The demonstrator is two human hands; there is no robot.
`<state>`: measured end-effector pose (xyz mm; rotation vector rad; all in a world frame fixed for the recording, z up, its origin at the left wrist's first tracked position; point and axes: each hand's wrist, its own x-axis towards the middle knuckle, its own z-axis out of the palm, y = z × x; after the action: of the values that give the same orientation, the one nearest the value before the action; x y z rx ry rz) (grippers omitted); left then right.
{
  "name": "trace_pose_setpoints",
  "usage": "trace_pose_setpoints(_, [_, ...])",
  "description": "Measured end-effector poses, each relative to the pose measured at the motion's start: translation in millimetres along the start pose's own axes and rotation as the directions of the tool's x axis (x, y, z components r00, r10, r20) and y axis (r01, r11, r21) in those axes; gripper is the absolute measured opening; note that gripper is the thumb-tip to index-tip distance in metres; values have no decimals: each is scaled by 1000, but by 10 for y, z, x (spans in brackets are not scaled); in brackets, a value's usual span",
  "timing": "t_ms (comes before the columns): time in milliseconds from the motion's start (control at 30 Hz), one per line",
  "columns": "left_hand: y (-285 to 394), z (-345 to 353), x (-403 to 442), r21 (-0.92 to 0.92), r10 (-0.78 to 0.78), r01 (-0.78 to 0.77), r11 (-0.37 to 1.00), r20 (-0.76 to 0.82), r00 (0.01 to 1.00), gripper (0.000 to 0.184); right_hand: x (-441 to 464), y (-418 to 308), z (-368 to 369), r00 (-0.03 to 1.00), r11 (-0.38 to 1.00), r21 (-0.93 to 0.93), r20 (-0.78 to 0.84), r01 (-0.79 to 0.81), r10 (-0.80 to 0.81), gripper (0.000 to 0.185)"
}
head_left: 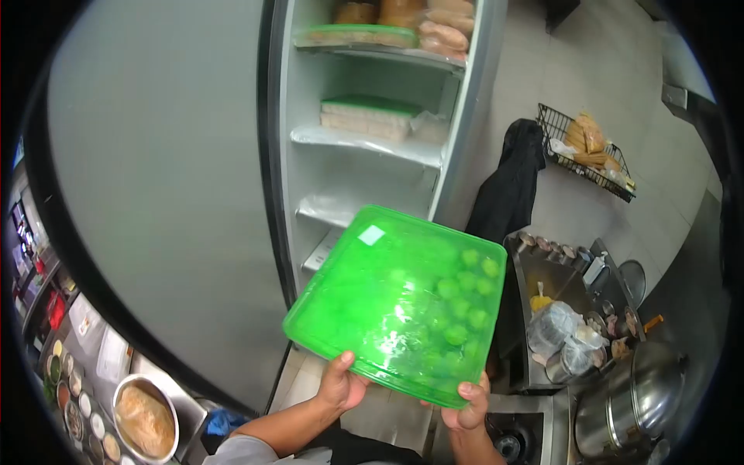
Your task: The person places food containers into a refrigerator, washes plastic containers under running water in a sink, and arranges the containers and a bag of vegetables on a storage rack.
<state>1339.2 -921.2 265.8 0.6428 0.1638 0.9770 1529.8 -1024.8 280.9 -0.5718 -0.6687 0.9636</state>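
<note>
A square container with a translucent green lid is held up in front of the open fridge. Round pieces show through the lid on its right side, and a small white label sits near its far left corner. My left hand grips the near edge, thumb on top. At the near right corner my right hand holds it the same way. The fingers beneath the container are mostly hidden.
Fridge shelves hold another green-lidded box and bagged food. A wire basket hangs on the wall. On the right are a steel counter with bags and a large pot. A bowl stands at lower left.
</note>
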Motion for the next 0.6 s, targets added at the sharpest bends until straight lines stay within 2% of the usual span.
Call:
trace_pose_setpoints(67, [366, -85, 330, 12, 223, -223, 975, -36, 974, 70, 451, 110, 407, 990, 998, -34, 132, -45, 49, 68])
trace_pose_setpoints(100, [563, -74, 530, -42, 306, -307, 951, -40, 951, 64, 654, 110, 632, 985, 998, -26, 158, -62, 66, 67])
trace_pose_setpoints(167, [1033, 28, 929, 40, 401, -400, 915, -19, 916, 70, 1232, 222, 859, 981, 994, -90, 185, 69, -52, 63])
trace_pose_setpoints(200, [1261, 93, 1152, 31, 427, -426, 904, -16, 904, 66, 1520, 216, 1038, 980, 985, -143, 185, 98, -71, 55])
trace_pose_setpoints(233, [1488, 115, 1408, 44, 427, -429, 902, 47, 903, 62, 1811, 198, 1247, 978, 973, -192, 187, 126, -90, 49])
trace_pose_setpoints(267, [1706, 176, 1652, 47, 387, -389, 920, 54, 920, 56, 2032, 127, 1499, 968, 979, -164, 240, 117, -75, 45])
trace_pose_setpoints(300, [1905, 111, 1975, 114, 375, -383, 917, 87, 923, 53, 2298, 117, 1653, 963, 967, -196, 245, 163, -113, 45])
trace_pose_setpoints(333, [2080, 187, 2262, 117, 381, -391, 913, 102, 919, 53, 2595, 155, 1743, 946, 939, -241, 270, 245, -178, 48])
trace_pose_setpoints(367, [2247, 210, 2534, 122, 359, -378, 918, 150, 921, 57, 2800, 152, 1864, 940, 944, -218, 289, 249, -181, 53])
trace_pose_setpoints(400, [2387, 286, 2734, 142, 349, -364, 921, 121, 929, 61, 3048, 198, 1932, 935, 942, -217, 303, 254, -182, 53])
trace_pose_setpoints(467, [2567, 223, 3294, 112, 336, -352, 929, 137, 932, 66, 3546, 318, 1989, 898, 771, -460, 228, 440, -376, 74])
trace_pose_setpoints(500, [2646, 195, 3543, 121, 297, -312, 942, 128, 946, 68, 3719, 310, 2041, 895, 767, -461, 236, 446, -379, 74])
trace_pose_setpoints(567, [2765, 164, 3977, 118, 265, -279, 953, 124, 956, 71, 4023, 243, 2138, 943, 649, -688, 184, 326, -278, 91])
trace_pose_setpoints(600, [2821, 148, 4158, 137, 236, -261, 956, 176, 956, 77, 4176, 213, 2186, 941, 642, -691, 195, 332, -276, 91])
